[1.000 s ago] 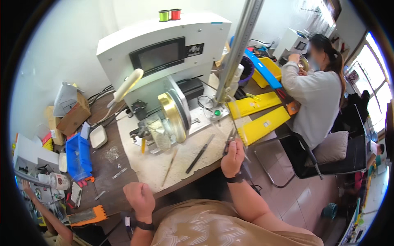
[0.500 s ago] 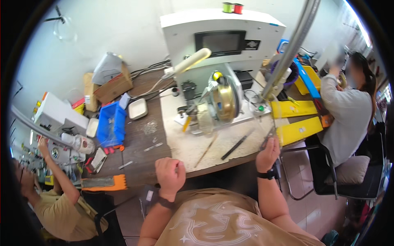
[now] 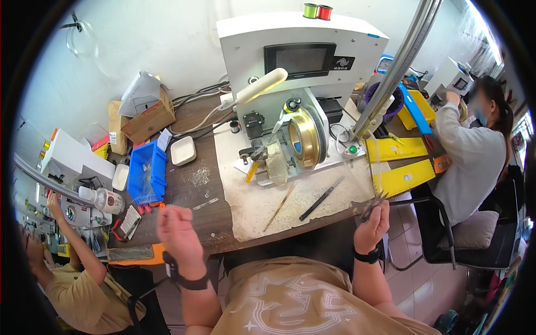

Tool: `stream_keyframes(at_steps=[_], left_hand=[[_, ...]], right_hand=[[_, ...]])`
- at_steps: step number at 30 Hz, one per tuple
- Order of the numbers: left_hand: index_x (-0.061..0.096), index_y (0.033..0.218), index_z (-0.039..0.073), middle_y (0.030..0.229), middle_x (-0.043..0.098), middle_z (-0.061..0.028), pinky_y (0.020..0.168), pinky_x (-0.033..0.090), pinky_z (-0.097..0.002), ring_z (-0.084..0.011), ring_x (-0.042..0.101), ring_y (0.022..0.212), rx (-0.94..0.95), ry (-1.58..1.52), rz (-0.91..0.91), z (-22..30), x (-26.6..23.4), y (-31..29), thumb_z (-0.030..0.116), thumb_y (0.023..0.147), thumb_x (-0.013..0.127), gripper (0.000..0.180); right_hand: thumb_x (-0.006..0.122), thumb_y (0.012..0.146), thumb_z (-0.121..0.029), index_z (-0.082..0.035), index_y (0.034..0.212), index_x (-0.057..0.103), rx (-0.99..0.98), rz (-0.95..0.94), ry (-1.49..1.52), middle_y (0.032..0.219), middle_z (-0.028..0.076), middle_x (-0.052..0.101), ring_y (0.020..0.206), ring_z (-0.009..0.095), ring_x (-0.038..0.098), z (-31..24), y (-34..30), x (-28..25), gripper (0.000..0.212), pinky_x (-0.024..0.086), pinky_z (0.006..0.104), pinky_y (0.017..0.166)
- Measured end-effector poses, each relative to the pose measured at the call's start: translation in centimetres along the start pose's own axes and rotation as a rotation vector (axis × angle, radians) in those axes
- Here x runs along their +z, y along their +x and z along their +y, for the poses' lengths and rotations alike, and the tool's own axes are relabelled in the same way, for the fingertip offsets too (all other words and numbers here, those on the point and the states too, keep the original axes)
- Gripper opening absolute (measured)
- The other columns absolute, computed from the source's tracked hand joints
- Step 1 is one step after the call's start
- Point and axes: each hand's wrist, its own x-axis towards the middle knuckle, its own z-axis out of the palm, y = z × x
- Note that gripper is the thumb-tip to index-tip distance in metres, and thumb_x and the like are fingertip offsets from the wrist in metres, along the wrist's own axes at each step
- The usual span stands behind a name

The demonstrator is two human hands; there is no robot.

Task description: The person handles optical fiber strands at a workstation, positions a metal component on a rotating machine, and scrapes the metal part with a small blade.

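My left hand (image 3: 180, 233) is raised over the table's front edge at the left, slightly blurred, its fingers curled in. Whatever it may hold is hidden. On the right, my right hand (image 3: 371, 231) closes round small dark snips (image 3: 371, 210), whose two pointed tips show above the fingers. Between the hands, a stained pale sheet (image 3: 251, 209) bears a black-handled knife (image 3: 322, 199) and a thin brown stick (image 3: 278, 209). Behind them stands a white machine (image 3: 240, 44) with a dark screen and a gold wheel (image 3: 302, 139).
A blue bin (image 3: 146, 176), a white dish (image 3: 183, 151) and a scatter of small clear pieces (image 3: 199, 177) lie left of the sheet. Yellow trays (image 3: 403, 177) sit at the right. A metal post (image 3: 399, 70) slants up there. Two people work at either side.
My left hand has moved left and slightly up, away from the sheet. My right hand has dropped a little and turned, bringing the snips into clearer view.
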Motion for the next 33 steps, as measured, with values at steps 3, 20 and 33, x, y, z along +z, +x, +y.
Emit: stream_keyframes(at_steps=[3,20,33], left_hand=[[0.056,0.098,0.006,0.085,0.051,-0.0032,0.071,0.041,-0.0283,-0.0142,0.049,0.078,-0.149,-0.636,-0.067,3.1,-1.3,3.9,0.015,0.105,0.055,0.011],[0.066,0.115,-0.003,0.099,0.065,-0.0053,0.084,0.046,-0.0246,-0.0096,0.058,0.091,0.537,0.614,0.274,3.9,1.0,10.3,0.010,0.104,0.062,0.017],[0.065,0.094,0.000,0.087,0.059,-0.0049,0.075,0.043,-0.0282,-0.0147,0.053,0.080,0.458,0.815,-0.530,2.7,7.7,12.0,0.003,0.092,0.064,0.004]], right_hand=[[0.045,0.105,-0.010,-0.001,0.092,0.057,-0.055,0.006,0.035,0.086,0.001,0.048,0.074,0.008,0.042,-0.8,-0.1,-0.4,0.020,0.035,0.0234,0.067],[0.055,0.105,-0.011,0.002,0.092,0.066,0.257,-0.372,-0.156,0.074,0.006,0.060,0.068,0.011,0.055,-0.7,0.8,1.3,0.021,0.044,0.0277,0.064],[0.055,0.100,-0.010,0.005,0.100,0.066,-0.395,-0.280,-0.293,0.093,0.020,0.069,0.078,0.031,0.068,-5.8,0.5,1.8,0.018,0.055,0.0348,0.071]])
